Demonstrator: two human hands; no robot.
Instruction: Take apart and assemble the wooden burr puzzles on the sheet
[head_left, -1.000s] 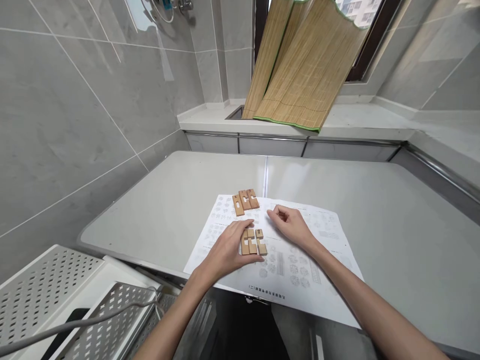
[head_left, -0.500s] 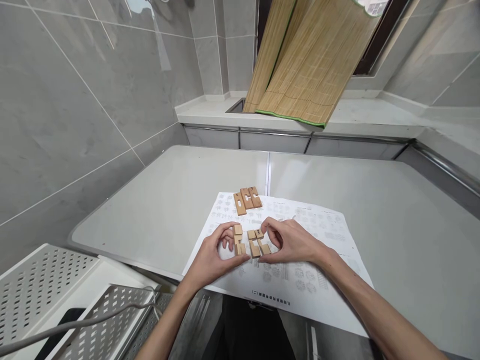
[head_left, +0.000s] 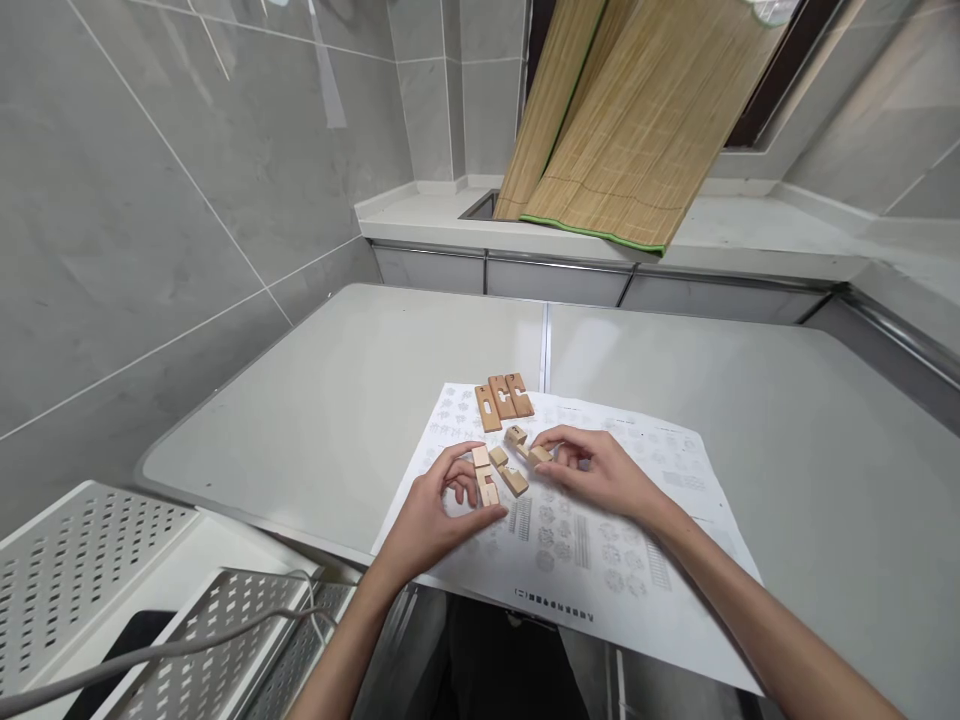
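Observation:
Between the thumb and fingers of my left hand (head_left: 439,505) is a notched wooden block (head_left: 486,478), gripped at its two ends. My right hand (head_left: 600,468) pinches the near end of another notched wooden block (head_left: 523,447), which is tilted and has a dark mark on its far end. A third notched block (head_left: 511,475) lies between the two hands on the printed paper (head_left: 555,570). Just beyond the hands, three flat wooden pieces (head_left: 502,399) with cut-outs lie side by side at the paper's far edge.
The paper lies on a pale folding table (head_left: 360,380) with a seam (head_left: 545,345) down its middle. White perforated racks (head_left: 97,540) and a grey cable (head_left: 187,645) are at the lower left. Behind the table, a bamboo mat (head_left: 622,130) leans on a white ledge (head_left: 420,225).
My right hand has moved slightly right and turned its block away from the middle one. The left block has been turned to show another face. The view has shifted slightly.

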